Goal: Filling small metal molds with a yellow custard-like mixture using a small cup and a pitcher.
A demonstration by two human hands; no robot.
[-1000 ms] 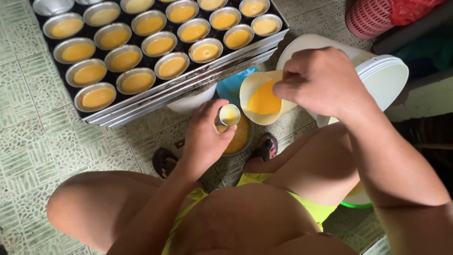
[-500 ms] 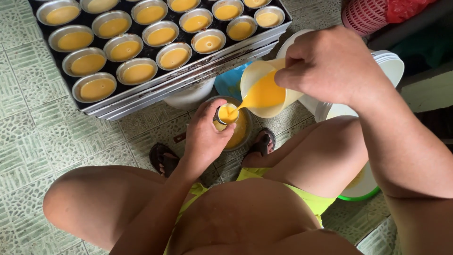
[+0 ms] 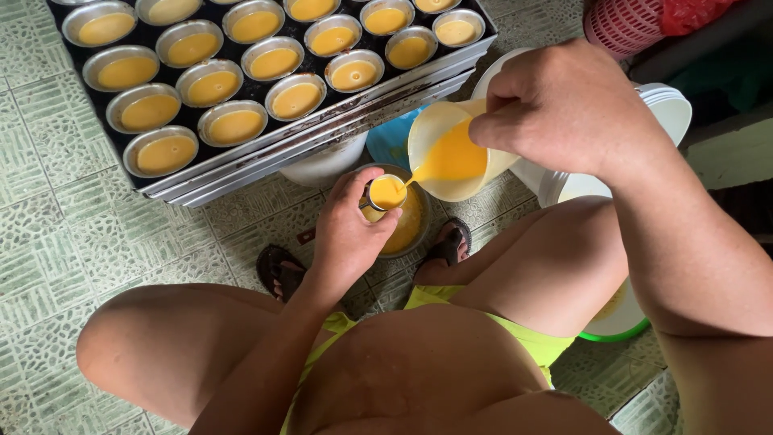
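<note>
My left hand (image 3: 348, 229) grips a small round metal cup (image 3: 386, 193), nearly full of orange-yellow batter. My right hand (image 3: 564, 109) holds a cream plastic jug (image 3: 451, 153) tilted to the left, and a thin stream of batter runs from its spout into the cup. Under the cup stands a metal bowl (image 3: 407, 229) with more batter in it. Behind them, a dark tray (image 3: 322, 137) carries several small metal cups (image 3: 217, 84) filled with the same batter.
I squat on green patterned floor tiles (image 3: 56, 225), knees wide, feet in dark sandals (image 3: 278, 270). A white tub (image 3: 668, 109) stands at the right, a green-rimmed white basin (image 3: 624, 322) under my right knee, a pink basket (image 3: 624, 24) at top right.
The jug has tipped further and the batter now streams into the small cup, which has filled up. Both hands stay in much the same place.
</note>
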